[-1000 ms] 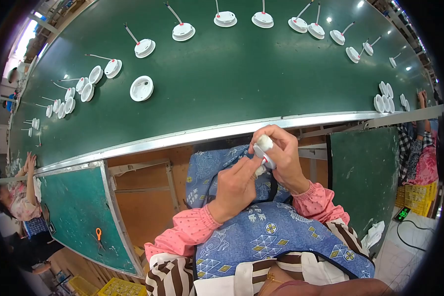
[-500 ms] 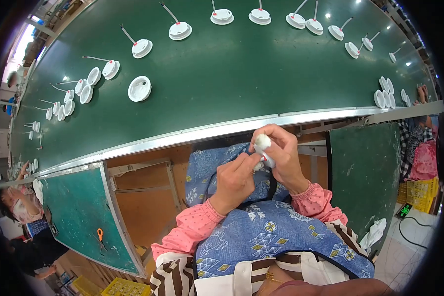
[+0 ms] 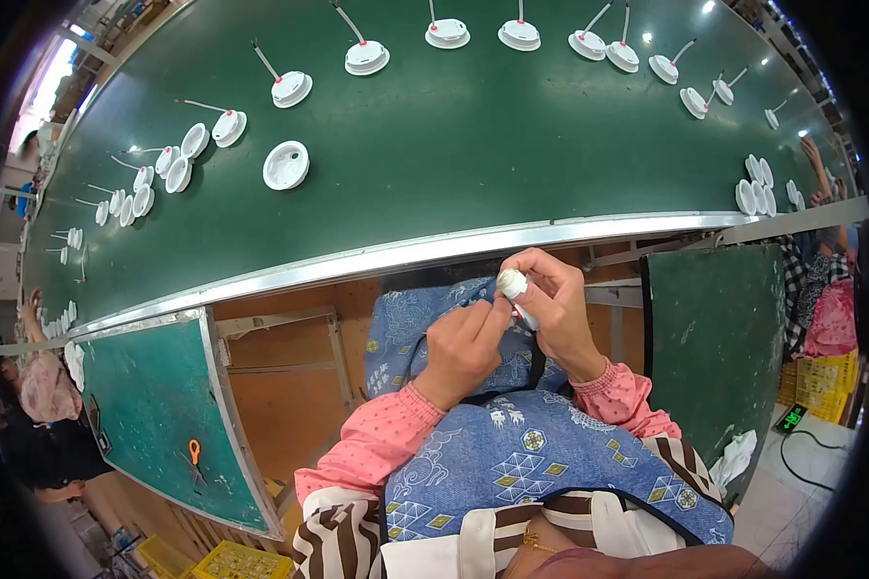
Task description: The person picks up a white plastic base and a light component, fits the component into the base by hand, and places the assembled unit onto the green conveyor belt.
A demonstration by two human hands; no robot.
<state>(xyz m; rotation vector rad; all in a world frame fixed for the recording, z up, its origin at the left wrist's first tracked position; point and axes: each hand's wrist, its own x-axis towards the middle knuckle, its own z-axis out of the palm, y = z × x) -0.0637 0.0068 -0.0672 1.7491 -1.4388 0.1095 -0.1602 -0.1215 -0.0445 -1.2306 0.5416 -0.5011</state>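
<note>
My left hand is closed, its thumb and fingertips pinched against a small white part in front of my lap. My right hand wraps round the same white part from the other side. The part has a cream-coloured end and a bit of red beside my fingertips; the rest is covered by my fingers. Beyond the table's metal edge, a round white lamp housing lies hollow side up, apart from both hands.
Several white discs with red bits and upright wires curve across the green conveyor table. White cups cluster at right. Orange-handled scissors lie on the left side board. Other people sit at both sides.
The white part has turned and tilted slightly in my fingers, and less of it shows. The discs and housing on the table have shifted a little to the right.
</note>
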